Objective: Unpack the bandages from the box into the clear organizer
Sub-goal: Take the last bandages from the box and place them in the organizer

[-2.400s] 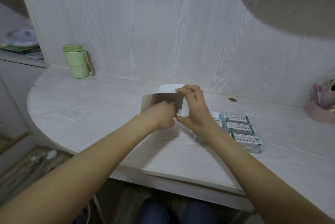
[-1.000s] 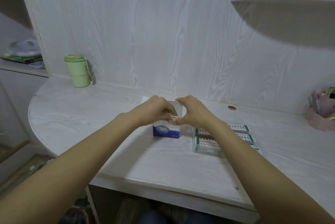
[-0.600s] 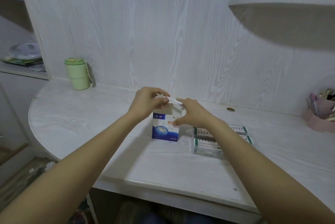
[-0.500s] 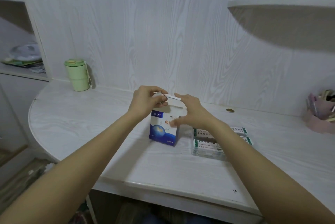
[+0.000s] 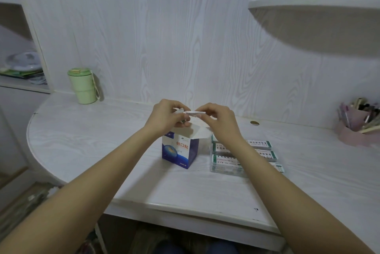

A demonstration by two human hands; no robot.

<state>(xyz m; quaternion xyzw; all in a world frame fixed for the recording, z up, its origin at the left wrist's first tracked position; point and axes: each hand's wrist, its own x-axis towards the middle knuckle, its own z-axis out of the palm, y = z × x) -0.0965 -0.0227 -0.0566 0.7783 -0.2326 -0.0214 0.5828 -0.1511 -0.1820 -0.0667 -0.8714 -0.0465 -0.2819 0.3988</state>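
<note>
Above the open box (image 5: 181, 151), left hand (image 5: 164, 118) and right hand (image 5: 220, 122) pinching bandages (image 5: 194, 112)

Desk (image 5: 98, 146): pale wood-grain laminate, smooth, faint sheen. Wall panel (image 5: 164, 37): same whitewashed grain, matt. Box (image 5: 180, 151): printed cardboard, glossy blue and white outside, plain matt white on opened flap. Clear organizer (image 5: 226, 168): transparent hard plastic, shiny, holding paper-wrapped bandages (image 5: 260, 143) with printed labels. Cup (image 5: 82, 86): pale green matt plastic. Pen holder (image 5: 352, 132): pink, matt; material not discernible.
</note>
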